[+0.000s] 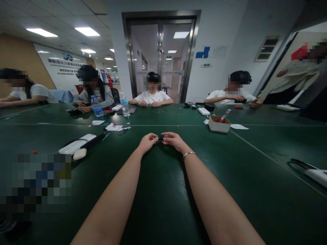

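Observation:
Both my arms stretch forward over the dark green table (163, 190). My left hand (147, 141) and my right hand (174, 140) meet at the table's middle, fingers curled together on a small black object (160, 137) held between them. The object is too small to name. A thin metal bracelet (189, 154) circles my right wrist. Both hands rest low, close to the table surface.
A small cardboard box (219, 124) with a red-tipped tool stands to the right. White devices (76, 145) and paper scraps (113, 127) lie to the left. Two water bottles (125, 104) stand further back. Several people sit around the table. A white device with cable (316, 175) lies at far right.

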Motion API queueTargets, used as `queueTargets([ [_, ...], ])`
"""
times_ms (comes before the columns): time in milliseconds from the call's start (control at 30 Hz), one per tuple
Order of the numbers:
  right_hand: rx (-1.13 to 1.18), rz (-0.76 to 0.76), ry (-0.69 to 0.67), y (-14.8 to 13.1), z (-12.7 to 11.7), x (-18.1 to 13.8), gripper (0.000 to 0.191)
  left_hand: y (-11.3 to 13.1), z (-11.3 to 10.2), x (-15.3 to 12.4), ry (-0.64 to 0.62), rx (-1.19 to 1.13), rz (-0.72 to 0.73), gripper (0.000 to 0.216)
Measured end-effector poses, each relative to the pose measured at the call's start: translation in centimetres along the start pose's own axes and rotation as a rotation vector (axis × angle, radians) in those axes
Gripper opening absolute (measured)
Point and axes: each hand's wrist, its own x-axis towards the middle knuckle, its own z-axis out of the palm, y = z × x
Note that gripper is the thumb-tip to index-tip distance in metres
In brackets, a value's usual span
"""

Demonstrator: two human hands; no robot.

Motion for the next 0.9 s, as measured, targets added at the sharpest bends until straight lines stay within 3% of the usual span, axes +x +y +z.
queueTargets([
  [300, -0.066, 0.030, 0.086, -0.6, 1.2, -0.2, 0.020, 0.2, 0.2, -0.2, 0.021, -0.056, 0.018, 0.019],
  [433, -0.145, 0.064, 0.064, -0.7, 1.2, -0.3, 0.013, 0.0, 0.1, -0.1, 0.033, -0.042, 0.025, 0.019],
  [600, -0.119, -0.014, 0.023, -0.5, 0.7, -0.1, 0.050, -0.2, 0.0, 0.1, 0.047, -0.010, -0.003, 0.020],
  [800, -0.220, 0.050, 0.027, -0.4, 1.0, 0.2, 0.028, 0.0, 0.0, 0.0, 0.041, -0.019, -0.001, 0.020],
  [900, -0.174, -0.029, -0.003, -0.6, 0.9, -0.1, 0.057, 0.0, 0.0, 0.0, 0.043, -0.025, 0.000, 0.020],
])
